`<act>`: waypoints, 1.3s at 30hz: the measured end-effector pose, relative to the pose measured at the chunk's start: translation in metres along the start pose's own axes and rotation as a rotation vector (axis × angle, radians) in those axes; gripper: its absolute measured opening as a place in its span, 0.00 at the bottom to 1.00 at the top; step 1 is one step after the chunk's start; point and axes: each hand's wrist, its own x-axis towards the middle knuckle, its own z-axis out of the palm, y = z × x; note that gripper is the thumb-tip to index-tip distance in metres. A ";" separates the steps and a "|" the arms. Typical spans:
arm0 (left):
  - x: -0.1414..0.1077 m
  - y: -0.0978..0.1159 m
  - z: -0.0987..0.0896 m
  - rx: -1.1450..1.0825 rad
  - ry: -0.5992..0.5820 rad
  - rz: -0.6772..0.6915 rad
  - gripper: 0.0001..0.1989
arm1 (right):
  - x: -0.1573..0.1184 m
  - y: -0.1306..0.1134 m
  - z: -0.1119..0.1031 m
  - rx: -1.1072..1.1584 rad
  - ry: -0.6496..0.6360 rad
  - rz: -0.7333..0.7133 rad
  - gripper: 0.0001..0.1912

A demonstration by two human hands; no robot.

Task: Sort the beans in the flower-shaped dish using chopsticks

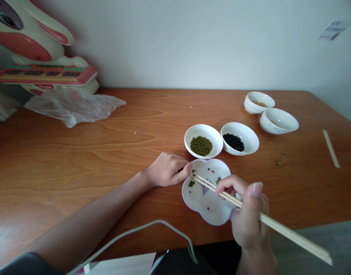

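My right hand [248, 214] is closed round a pair of pale wooden chopsticks [290, 231]. Their tips reach over the left side of a white flower-shaped plate [215, 215] with a purple rim, close to a few green mung beans [191, 183] lying on it. At the plate's upper left edge, my left hand [169, 170] grips the rim with its thumb on top and its fingers curled. Just behind the plate stand a white bowl [189, 147] of mung beans and, touching it, a white bowl [252, 142] of black beans.
Two more white bowls [284, 124] [251, 106] stand at the back right with small yellowish contents. A lone wooden stick [331, 149] lies at far right. At back left are a crumpled plastic bag [75, 109] and a toy keyboard [46, 74]. A cable [135, 231] crosses the foreground.
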 end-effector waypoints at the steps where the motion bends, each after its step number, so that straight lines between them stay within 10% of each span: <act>1: 0.000 0.000 0.000 0.001 -0.003 -0.004 0.25 | -0.001 0.000 -0.001 0.012 0.001 0.005 0.41; 39: -0.001 -0.001 0.000 -0.020 -0.016 -0.021 0.24 | -0.004 -0.002 -0.007 -0.032 0.014 0.067 0.43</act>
